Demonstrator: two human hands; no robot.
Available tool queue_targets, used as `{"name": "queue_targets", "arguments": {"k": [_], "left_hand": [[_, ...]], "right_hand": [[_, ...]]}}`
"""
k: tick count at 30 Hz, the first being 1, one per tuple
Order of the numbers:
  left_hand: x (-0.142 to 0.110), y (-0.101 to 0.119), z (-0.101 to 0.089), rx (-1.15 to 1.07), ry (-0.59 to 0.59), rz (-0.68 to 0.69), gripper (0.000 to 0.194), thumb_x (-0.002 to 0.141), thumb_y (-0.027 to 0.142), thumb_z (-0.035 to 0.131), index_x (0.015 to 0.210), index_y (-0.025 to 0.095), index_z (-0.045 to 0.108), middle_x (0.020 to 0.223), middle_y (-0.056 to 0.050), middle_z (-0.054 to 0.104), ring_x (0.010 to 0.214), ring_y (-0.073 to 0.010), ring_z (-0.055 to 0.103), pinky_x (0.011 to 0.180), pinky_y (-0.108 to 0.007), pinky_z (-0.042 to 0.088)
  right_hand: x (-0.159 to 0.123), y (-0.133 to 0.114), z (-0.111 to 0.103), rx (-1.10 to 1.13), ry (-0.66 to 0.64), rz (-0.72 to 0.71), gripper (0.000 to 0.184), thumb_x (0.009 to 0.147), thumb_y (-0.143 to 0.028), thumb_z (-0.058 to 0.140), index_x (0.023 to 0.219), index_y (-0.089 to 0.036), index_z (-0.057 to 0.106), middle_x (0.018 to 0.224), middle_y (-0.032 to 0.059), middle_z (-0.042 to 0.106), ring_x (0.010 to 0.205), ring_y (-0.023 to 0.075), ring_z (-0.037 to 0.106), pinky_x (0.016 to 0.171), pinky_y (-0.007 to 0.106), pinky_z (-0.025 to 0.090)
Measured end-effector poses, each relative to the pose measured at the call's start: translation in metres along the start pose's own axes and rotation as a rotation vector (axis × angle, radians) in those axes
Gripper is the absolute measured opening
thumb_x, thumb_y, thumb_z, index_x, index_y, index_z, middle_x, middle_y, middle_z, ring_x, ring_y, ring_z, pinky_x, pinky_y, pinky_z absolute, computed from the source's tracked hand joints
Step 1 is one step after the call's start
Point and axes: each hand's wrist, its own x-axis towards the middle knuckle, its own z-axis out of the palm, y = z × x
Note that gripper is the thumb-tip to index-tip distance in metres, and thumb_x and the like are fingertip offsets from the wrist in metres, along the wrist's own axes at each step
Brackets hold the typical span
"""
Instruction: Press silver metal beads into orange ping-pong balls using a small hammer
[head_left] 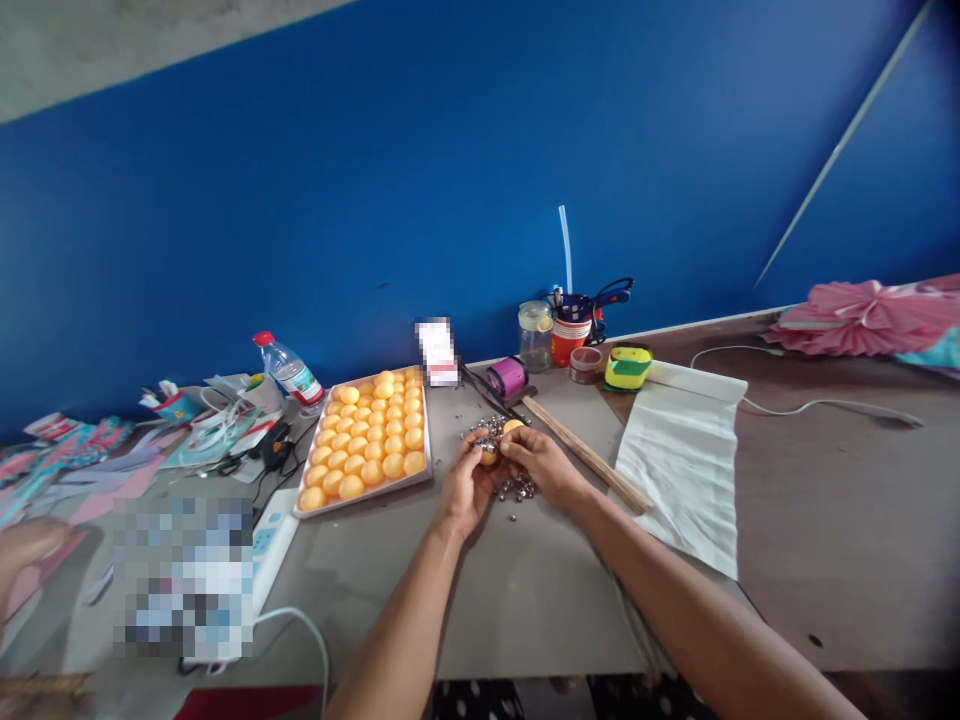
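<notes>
My left hand [463, 487] and my right hand [541, 462] meet over the grey table [525, 590], both with fingers closed. Between them I pinch a small orange ball [489, 455]; a second orange ball [513, 426] sits at my right fingertips. Several small shiny metal balls [517, 489] lie scattered under and around my hands. Just left of my left hand stands a white tray [360, 497] filled with several orange balls [373, 435].
A wooden stick [589, 455] and white cloth [686, 465] lie to the right. At the back stand a jar [535, 336], a red cup of tools [570, 335], purple spool [507, 377], yellow-green tape measure [628, 366] and water bottle [289, 372]. Another person's hand [26, 555] shows far left.
</notes>
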Motion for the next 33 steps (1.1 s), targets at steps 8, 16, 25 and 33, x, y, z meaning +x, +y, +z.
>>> {"name": "queue_targets", "arguments": {"k": [8, 16, 25, 33], "left_hand": [[0.0, 0.012, -0.002, -0.089, 0.049, -0.009, 0.034, 0.072, 0.032, 0.07, 0.101, 0.021, 0.053, 0.093, -0.004, 0.065, 0.087, -0.0201, 0.065, 0.083, -0.037, 0.048], [0.001, 0.011, -0.005, -0.028, 0.024, -0.001, 0.037, 0.072, 0.032, 0.071, 0.103, 0.021, 0.054, 0.096, -0.004, 0.064, 0.07, -0.0108, 0.061, 0.058, -0.021, 0.045], [0.0, 0.01, -0.005, -0.024, -0.045, -0.037, 0.038, 0.072, 0.025, 0.072, 0.104, 0.02, 0.054, 0.097, -0.006, 0.065, 0.084, -0.0166, 0.065, 0.073, -0.027, 0.05], [0.001, 0.011, -0.007, 0.008, -0.038, -0.061, 0.042, 0.071, 0.024, 0.072, 0.108, 0.019, 0.053, 0.097, -0.006, 0.065, 0.076, -0.0141, 0.065, 0.066, -0.024, 0.051]], "right_hand": [[0.001, 0.003, -0.022, -1.033, 0.055, -0.217, 0.017, 0.078, -0.022, 0.052, 0.089, -0.018, 0.065, 0.095, 0.0086, 0.064, 0.09, 0.0196, 0.057, 0.079, 0.029, 0.039], [-0.002, 0.0, -0.011, -1.344, 0.018, -0.161, 0.021, 0.086, -0.024, 0.046, 0.092, -0.019, 0.065, 0.099, 0.0102, 0.064, 0.096, 0.0217, 0.056, 0.078, 0.03, 0.034], [0.004, 0.007, -0.012, -1.343, 0.053, -0.173, 0.023, 0.089, -0.023, 0.042, 0.094, -0.018, 0.063, 0.098, 0.0094, 0.065, 0.09, 0.02, 0.057, 0.075, 0.03, 0.032], [0.007, 0.008, -0.011, -1.375, 0.023, -0.121, 0.026, 0.09, -0.024, 0.039, 0.083, -0.017, 0.063, 0.094, 0.0094, 0.065, 0.089, 0.02, 0.057, 0.075, 0.03, 0.031]]}}
